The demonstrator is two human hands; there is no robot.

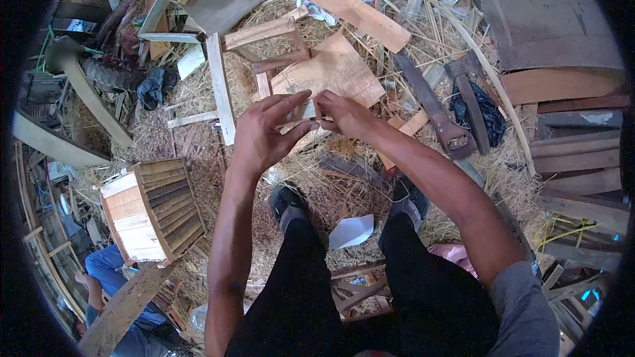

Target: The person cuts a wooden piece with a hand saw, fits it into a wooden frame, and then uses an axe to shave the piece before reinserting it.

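Note:
My left hand (261, 133) and my right hand (345, 115) meet at the middle of the view, fingertips close together. Between them is a small pale flat piece (302, 110), its kind unclear, with the fingers of both hands pinched at its edges. Just beyond lies a light wooden board (340, 69) on the straw. A wooden frame (281, 30) of joined bars stands at the board's far left. To the right of my right hand rests a handsaw (430, 102), its handle toward me.
Wood shavings and straw cover the ground. A slatted wooden box (135, 215) stands at left, near a person in blue trousers (106, 270). White paper (352, 232) lies between my feet. A dark T-shaped tool (468, 96) lies beside the saw; planks (575, 152) are stacked at right.

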